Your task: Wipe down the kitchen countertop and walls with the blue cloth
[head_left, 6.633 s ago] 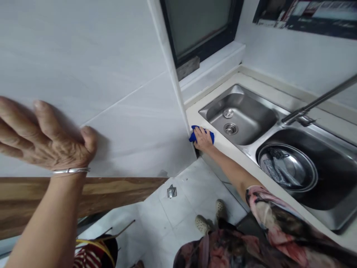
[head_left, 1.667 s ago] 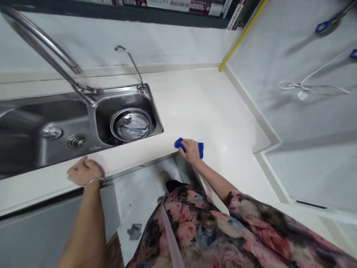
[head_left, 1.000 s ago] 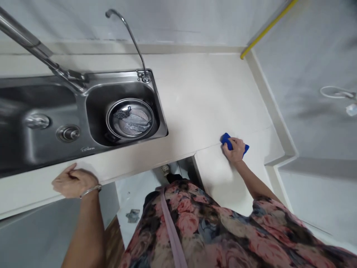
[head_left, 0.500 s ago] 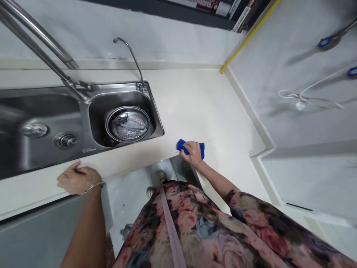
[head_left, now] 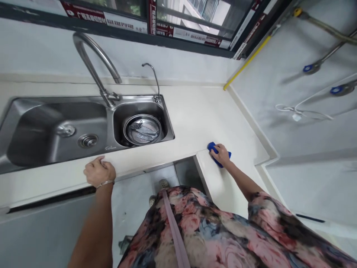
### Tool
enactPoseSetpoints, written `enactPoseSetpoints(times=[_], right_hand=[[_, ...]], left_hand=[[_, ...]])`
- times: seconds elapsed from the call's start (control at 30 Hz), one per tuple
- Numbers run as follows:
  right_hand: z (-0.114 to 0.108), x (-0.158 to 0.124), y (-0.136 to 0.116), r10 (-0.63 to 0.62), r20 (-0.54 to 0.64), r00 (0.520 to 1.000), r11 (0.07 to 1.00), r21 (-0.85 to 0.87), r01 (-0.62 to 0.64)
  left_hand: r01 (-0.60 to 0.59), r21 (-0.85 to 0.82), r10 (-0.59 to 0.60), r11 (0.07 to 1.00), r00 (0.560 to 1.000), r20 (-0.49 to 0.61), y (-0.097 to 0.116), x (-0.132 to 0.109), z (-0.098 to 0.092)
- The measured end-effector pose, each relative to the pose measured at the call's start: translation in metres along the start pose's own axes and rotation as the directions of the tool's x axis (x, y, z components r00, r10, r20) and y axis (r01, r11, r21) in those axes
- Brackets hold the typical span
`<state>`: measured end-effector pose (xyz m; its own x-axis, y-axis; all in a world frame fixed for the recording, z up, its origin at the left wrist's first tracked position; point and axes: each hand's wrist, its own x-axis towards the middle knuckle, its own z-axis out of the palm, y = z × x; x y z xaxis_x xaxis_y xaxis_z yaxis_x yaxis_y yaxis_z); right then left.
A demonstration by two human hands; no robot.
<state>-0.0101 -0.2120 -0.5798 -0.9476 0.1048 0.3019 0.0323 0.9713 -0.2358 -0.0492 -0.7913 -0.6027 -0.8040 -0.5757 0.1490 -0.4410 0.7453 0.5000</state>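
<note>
My right hand (head_left: 221, 154) grips a folded blue cloth (head_left: 212, 146) and presses it on the white countertop (head_left: 192, 115), near the inner corner where the counter turns toward me. Parts of the cloth stick out on both sides of the fingers. My left hand (head_left: 99, 172) rests on the counter's front edge below the sink, its fingers curled in and nothing visible in them. A bracelet circles that wrist. The double steel sink (head_left: 111, 128) lies behind the left hand, and in its right bowl stands a round metal colander (head_left: 160, 130) with a crumpled, shiny greyish item inside.
A tall curved faucet (head_left: 96, 74) and a thin small tap (head_left: 156, 80) rise behind the sink. A yellow pipe (head_left: 247, 65) runs up the back corner. Blue-handled valves (head_left: 308, 68) and a coiled white cable (head_left: 297, 111) are on the right wall. A window frame (head_left: 150, 22) spans the back.
My right hand has slid the blue cloth to the right along the counter, farther from the sink. My left hand stays near the same spot. The view has tilted up, showing more window.
</note>
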Motion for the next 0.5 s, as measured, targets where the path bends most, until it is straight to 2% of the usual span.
enactPoseSetpoints(times=[0.13,0.23,0.37,0.5], right_hand=[[0.021,-0.010,-0.026,0.013,0.013,1.000,1.000,-0.021,-0.012],[0.037,-0.016,-0.047,-0.020,0.043,0.999,1.000,-0.012,0.021],[0.048,-0.018,-0.068,-0.095,0.078,0.992,0.995,0.020,0.093],[0.053,-0.020,-0.076,-0.169,0.115,0.979,0.985,0.057,0.164]], left_hand=[[0.095,0.008,-0.095,0.995,0.995,-0.022,-0.001,0.002,0.003],[0.073,0.009,-0.073,0.997,0.997,-0.023,-0.002,0.002,0.006],[0.063,0.003,-0.063,0.998,0.998,-0.011,-0.004,0.001,0.005],[0.048,-0.004,-0.048,0.999,0.999,-0.010,-0.004,0.000,0.003]])
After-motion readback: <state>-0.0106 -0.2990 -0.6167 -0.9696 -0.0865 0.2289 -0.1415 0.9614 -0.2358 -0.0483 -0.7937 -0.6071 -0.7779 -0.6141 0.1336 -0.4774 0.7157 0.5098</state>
